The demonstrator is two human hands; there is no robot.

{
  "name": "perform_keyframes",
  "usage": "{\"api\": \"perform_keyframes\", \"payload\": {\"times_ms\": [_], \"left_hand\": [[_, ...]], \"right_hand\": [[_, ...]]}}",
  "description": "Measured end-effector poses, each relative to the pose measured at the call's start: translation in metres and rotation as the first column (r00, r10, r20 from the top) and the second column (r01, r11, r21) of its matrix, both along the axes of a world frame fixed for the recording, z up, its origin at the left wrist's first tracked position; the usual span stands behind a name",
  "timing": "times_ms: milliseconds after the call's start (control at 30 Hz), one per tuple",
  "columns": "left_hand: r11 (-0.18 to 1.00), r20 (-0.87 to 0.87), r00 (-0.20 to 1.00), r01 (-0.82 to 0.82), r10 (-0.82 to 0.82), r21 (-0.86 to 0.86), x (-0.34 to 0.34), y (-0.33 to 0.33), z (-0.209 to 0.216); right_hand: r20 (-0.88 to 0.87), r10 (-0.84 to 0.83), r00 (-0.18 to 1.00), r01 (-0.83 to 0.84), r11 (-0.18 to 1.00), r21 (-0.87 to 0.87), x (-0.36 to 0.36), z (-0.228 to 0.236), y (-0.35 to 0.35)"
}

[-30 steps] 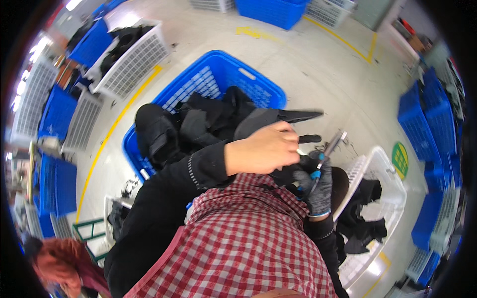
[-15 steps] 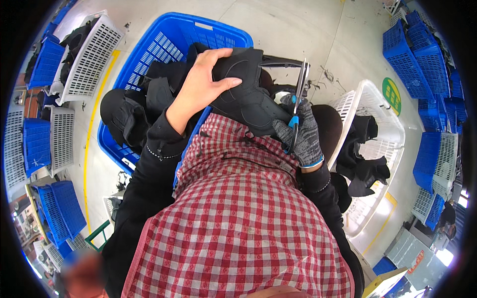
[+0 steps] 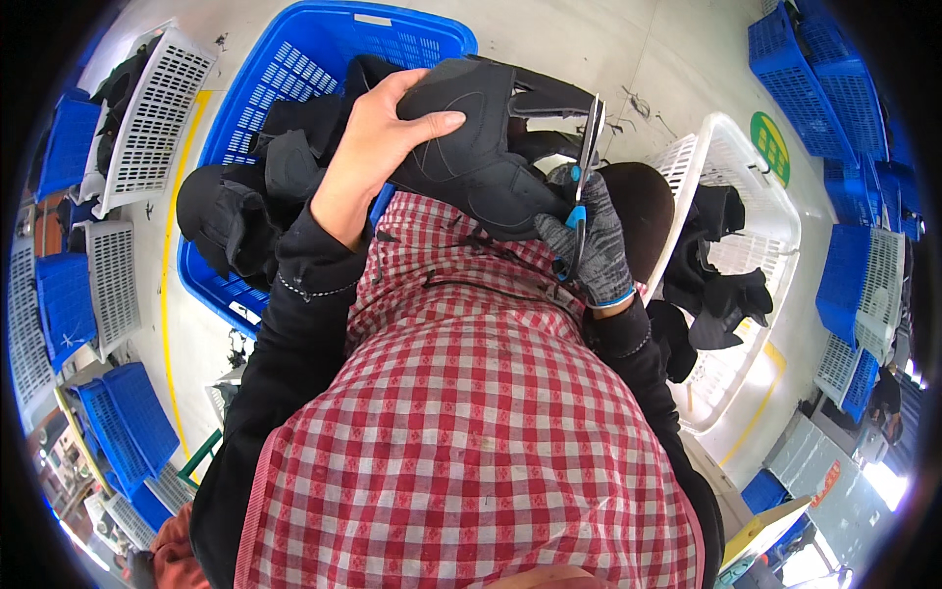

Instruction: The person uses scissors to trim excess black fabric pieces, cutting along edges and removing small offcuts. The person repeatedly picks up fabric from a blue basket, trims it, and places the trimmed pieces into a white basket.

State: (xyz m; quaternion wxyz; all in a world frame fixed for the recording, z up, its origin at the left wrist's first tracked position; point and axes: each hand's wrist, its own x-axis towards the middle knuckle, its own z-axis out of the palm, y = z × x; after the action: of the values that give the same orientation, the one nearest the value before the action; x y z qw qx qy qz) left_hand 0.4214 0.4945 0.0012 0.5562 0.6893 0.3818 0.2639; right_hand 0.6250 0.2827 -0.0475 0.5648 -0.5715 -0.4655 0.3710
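My bare left hand (image 3: 378,137) is closed on a black stitched fabric piece (image 3: 466,147), thumb on top and fingers behind it. The piece hangs over my lap, with dark strips off its far right side. In a grey knitted glove, my right hand (image 3: 595,240) grips scissors (image 3: 588,147) with blue and black handles. Their blades point away from me, just right of the piece. The fingers of the glove also touch the lower right end of the piece.
Left of my lap, a blue basket (image 3: 211,267) holds several black pieces. A white basket (image 3: 689,187) with more stands at the right. Stacked baskets (image 3: 162,118) line both sides. Dark scraps (image 3: 638,103) litter the pale floor. A red checked apron (image 3: 461,412) covers my lap.
Both hands and the black piece sit slightly higher in the picture. The piece has tilted a little. Both grips stay the same, and the surroundings have shifted with the view.
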Motion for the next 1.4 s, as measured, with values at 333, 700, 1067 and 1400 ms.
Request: {"api": "perform_keyframes", "payload": {"times_ms": [333,700,1067,1400], "left_hand": [[0.98,-0.166,0.986,0.023,0.01,0.198,-0.008,-0.017,-0.002],[0.849,-0.366,0.867,0.448,-0.337,0.279,-0.007,0.036,0.06],[0.864,-0.308,0.94,0.272,-0.146,0.423,-0.012,0.004,0.04],[0.856,-0.354,0.925,0.289,-0.135,0.429,-0.013,-0.002,0.044]], "right_hand": [[0.033,-0.049,0.998,0.051,0.998,-0.047,0.002,-0.008,-0.008],[-0.266,0.182,0.947,-0.234,0.955,-0.18,0.014,-0.005,-0.041],[-0.247,0.188,0.951,-0.27,0.892,-0.363,-0.002,-0.009,-0.04],[-0.035,0.266,0.963,-0.264,0.914,-0.31,0.0,-0.008,-0.035]]}}
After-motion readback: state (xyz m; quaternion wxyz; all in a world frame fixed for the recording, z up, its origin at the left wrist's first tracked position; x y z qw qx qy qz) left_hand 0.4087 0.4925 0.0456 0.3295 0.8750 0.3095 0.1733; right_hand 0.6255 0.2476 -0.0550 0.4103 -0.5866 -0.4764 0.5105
